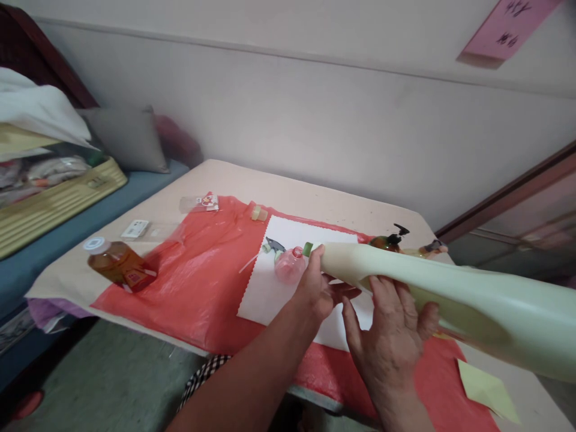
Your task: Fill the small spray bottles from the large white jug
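Note:
A large pale green jug [450,270] lies tilted nearly level, its green mouth end [308,249] pointing left. My left hand [317,288] wraps around its neck, thumb up along the near side. My right hand [391,336] holds it from below, fingers pressed to its underside and the index finger apart. Just beside the mouth end stands a small see-through pink bottle [289,269] without a top; I cannot tell whether they touch. A spray head [273,245] with a thin tube lies by the pink bottle on a white sheet [256,294].
Red plastic film [193,288] covers much of the table. At left are an amber bottle [119,263], a clear package [153,230] and a clear cup [193,204]. A pump bottle [386,242] stands behind the jug. Yellow paper [488,390] lies at front right.

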Action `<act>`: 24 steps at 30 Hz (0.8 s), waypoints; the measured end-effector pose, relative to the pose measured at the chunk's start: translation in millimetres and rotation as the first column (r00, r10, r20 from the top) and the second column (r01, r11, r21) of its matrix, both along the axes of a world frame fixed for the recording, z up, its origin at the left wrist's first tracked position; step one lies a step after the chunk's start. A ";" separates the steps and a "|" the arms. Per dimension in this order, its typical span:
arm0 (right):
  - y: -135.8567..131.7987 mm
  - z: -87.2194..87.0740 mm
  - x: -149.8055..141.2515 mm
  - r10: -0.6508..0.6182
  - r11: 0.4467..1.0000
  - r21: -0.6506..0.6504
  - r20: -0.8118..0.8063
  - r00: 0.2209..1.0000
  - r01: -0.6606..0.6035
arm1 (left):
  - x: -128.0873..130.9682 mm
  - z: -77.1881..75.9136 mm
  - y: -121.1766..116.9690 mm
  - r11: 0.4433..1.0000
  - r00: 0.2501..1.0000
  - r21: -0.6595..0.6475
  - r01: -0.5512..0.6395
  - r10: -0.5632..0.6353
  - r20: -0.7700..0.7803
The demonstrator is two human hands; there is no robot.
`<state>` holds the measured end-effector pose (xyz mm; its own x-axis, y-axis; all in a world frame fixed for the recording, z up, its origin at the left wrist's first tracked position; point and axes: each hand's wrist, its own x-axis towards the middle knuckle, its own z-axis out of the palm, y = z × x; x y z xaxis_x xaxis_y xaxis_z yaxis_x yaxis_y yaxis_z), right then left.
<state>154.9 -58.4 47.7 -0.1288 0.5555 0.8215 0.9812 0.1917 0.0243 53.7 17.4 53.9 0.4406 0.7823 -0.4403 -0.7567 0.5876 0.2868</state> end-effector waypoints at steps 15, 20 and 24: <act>-0.3 -0.5 0.2 0.011 1.000 -0.003 0.002 1.000 -0.011 | -0.2 1.9 -0.1 1.000 1.000 0.001 -0.003 0.003 0.006; -0.6 0.1 -0.4 0.006 1.000 -0.016 0.003 1.000 -0.006 | 0.5 1.2 -0.5 1.000 1.000 0.007 -0.010 0.010 0.001; -0.7 0.2 -0.8 -0.004 1.000 -0.010 0.013 1.000 0.004 | 0.7 -0.1 0.3 1.000 1.000 0.011 0.002 -0.002 -0.010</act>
<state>154.1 -59.0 47.8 -0.1369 0.5642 0.8142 0.9816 0.1877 0.0350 54.4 17.7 53.8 0.4377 0.7863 -0.4360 -0.7526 0.5858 0.3009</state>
